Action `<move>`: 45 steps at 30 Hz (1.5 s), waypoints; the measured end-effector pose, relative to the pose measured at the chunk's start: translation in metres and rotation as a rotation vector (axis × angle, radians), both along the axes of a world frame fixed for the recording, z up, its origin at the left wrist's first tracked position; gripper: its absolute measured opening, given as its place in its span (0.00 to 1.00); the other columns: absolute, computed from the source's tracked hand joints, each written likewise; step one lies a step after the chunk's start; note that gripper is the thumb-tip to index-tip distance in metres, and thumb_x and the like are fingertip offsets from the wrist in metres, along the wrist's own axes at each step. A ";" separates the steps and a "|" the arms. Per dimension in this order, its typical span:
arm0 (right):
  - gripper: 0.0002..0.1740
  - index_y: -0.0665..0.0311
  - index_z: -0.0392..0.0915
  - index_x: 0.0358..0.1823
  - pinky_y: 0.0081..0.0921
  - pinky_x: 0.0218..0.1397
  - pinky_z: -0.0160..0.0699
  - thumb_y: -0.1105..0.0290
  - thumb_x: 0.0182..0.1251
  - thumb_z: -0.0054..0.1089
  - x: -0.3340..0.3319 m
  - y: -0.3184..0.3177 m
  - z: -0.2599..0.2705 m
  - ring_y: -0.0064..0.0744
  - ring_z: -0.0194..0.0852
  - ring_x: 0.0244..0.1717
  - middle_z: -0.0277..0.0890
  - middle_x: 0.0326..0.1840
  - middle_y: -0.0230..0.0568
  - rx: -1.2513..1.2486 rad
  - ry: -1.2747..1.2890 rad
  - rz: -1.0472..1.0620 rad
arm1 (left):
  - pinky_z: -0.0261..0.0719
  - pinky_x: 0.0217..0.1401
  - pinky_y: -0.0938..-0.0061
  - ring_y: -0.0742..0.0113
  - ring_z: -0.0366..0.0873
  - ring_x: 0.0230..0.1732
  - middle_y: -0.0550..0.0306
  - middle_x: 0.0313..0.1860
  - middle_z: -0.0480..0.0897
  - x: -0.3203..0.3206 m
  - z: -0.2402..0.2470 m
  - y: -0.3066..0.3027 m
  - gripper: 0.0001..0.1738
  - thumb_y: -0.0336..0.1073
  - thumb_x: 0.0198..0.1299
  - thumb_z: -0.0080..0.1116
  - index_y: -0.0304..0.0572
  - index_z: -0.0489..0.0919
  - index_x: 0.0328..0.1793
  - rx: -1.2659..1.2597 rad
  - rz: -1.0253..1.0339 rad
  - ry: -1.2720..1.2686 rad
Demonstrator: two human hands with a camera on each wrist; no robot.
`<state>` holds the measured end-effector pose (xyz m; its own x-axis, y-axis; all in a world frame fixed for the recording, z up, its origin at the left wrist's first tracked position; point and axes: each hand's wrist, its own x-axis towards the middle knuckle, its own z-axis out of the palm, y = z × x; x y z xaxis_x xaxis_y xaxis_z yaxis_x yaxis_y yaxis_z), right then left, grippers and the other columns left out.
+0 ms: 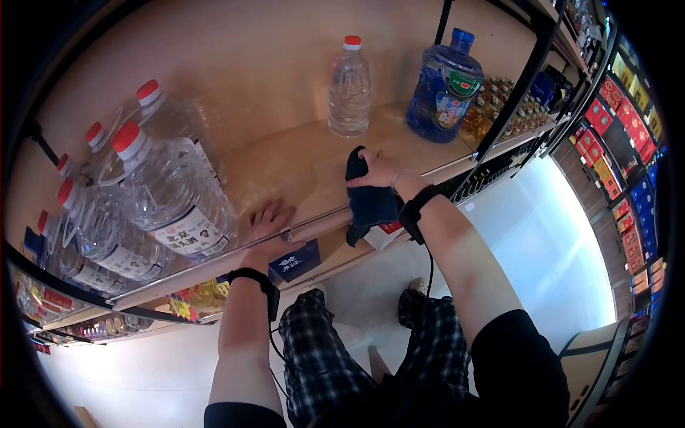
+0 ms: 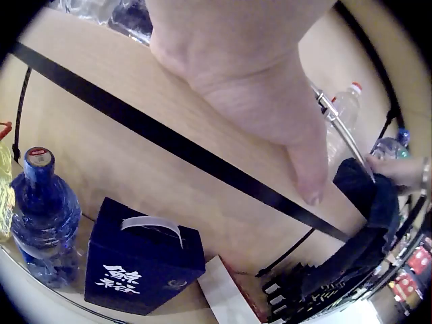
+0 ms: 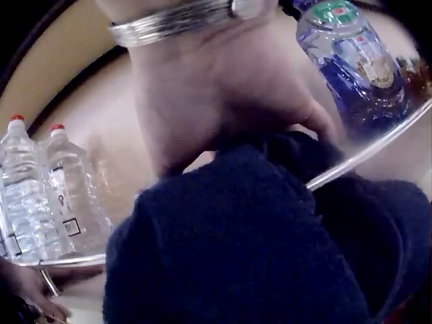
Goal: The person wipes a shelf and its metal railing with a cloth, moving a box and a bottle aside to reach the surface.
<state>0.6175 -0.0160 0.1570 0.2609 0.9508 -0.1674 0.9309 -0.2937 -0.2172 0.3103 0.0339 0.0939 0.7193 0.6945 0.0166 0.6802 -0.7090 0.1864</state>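
Note:
My right hand [image 1: 382,170] grips a dark blue cloth [image 1: 374,203] at the front of the wooden shelf [image 1: 285,167]. In the right wrist view the cloth [image 3: 229,243] bunches under the hand and drapes over the metal front rail [image 3: 378,145]. Fingers spread, my left hand [image 1: 270,232] rests at the shelf's front edge, left of the cloth and beside a big clear bottle [image 1: 189,228]. A clear red-capped bottle [image 1: 349,96] stands behind the cloth. To its right is a large blue bottle [image 1: 446,96].
Several large clear jugs with red caps [image 1: 128,139] crowd the shelf's left side. Small amber bottles [image 1: 499,107] fill the section beyond the black upright [image 1: 517,78]. Below, a dark blue box [image 2: 145,260] with a handle stands beside a blue bottle [image 2: 44,209].

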 end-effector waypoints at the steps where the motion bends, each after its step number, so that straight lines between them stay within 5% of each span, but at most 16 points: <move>1: 0.48 0.55 0.59 0.67 0.42 0.62 0.69 0.35 0.49 0.63 0.000 0.000 0.001 0.58 0.69 0.59 0.67 0.60 0.62 -0.020 0.019 -0.002 | 0.44 0.76 0.53 0.56 0.50 0.77 0.57 0.76 0.56 0.000 -0.003 0.002 0.51 0.65 0.37 0.67 0.68 0.64 0.72 -0.005 -0.004 -0.012; 11: 0.36 0.61 0.64 0.61 0.44 0.60 0.70 0.47 0.57 0.62 -0.082 0.015 -0.023 0.64 0.68 0.59 0.69 0.57 0.65 0.153 0.120 0.176 | 0.45 0.76 0.52 0.57 0.48 0.77 0.58 0.77 0.55 0.002 0.006 -0.003 0.51 0.64 0.37 0.67 0.65 0.64 0.73 0.006 -0.001 0.034; 17: 0.31 0.52 0.63 0.61 0.48 0.59 0.70 0.47 0.61 0.57 -0.133 0.016 -0.008 0.60 0.71 0.57 0.71 0.56 0.61 0.091 0.129 0.118 | 0.46 0.76 0.52 0.57 0.49 0.77 0.57 0.75 0.57 0.001 -0.007 0.004 0.51 0.62 0.37 0.67 0.59 0.66 0.72 0.054 0.013 -0.016; 21: 0.31 0.52 0.64 0.62 0.43 0.57 0.73 0.49 0.61 0.58 -0.114 0.012 -0.019 0.60 0.74 0.54 0.76 0.51 0.57 0.215 0.234 0.090 | 0.47 0.75 0.51 0.56 0.50 0.76 0.57 0.75 0.58 0.001 -0.011 0.006 0.51 0.61 0.36 0.68 0.60 0.66 0.71 0.049 -0.012 -0.058; 27: 0.32 0.59 0.65 0.61 0.44 0.60 0.70 0.48 0.62 0.55 -0.059 0.009 -0.034 0.57 0.71 0.58 0.73 0.57 0.59 0.299 0.383 0.006 | 0.46 0.75 0.52 0.56 0.52 0.76 0.57 0.75 0.58 0.005 0.006 -0.007 0.51 0.63 0.36 0.68 0.66 0.66 0.71 0.022 0.034 -0.017; 33: 0.34 0.59 0.63 0.65 0.44 0.64 0.67 0.45 0.64 0.50 0.014 0.003 -0.047 0.56 0.69 0.61 0.72 0.59 0.58 0.296 0.137 -0.124 | 0.43 0.76 0.53 0.57 0.50 0.76 0.59 0.75 0.57 0.002 0.004 -0.002 0.51 0.64 0.36 0.68 0.68 0.65 0.72 0.005 0.026 0.007; 38: 0.34 0.56 0.61 0.68 0.47 0.56 0.74 0.44 0.66 0.45 0.040 -0.023 -0.010 0.53 0.76 0.54 0.76 0.56 0.52 0.131 -0.176 -0.379 | 0.43 0.76 0.53 0.57 0.48 0.77 0.60 0.76 0.57 0.002 0.006 -0.003 0.51 0.65 0.37 0.68 0.69 0.64 0.72 0.010 0.032 0.040; 45: 0.31 0.54 0.61 0.66 0.46 0.49 0.79 0.46 0.68 0.44 0.037 -0.017 -0.018 0.49 0.78 0.52 0.78 0.51 0.51 0.084 -0.290 -0.398 | 0.42 0.77 0.54 0.58 0.47 0.77 0.60 0.76 0.56 0.001 0.005 -0.002 0.52 0.65 0.37 0.67 0.70 0.63 0.73 -0.033 0.015 -0.001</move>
<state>0.6541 -0.0332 0.1395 0.6310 0.7748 0.0388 0.7755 -0.6314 -0.0044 0.3115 0.0321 0.0986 0.7085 0.7056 -0.0057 0.6908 -0.6919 0.2099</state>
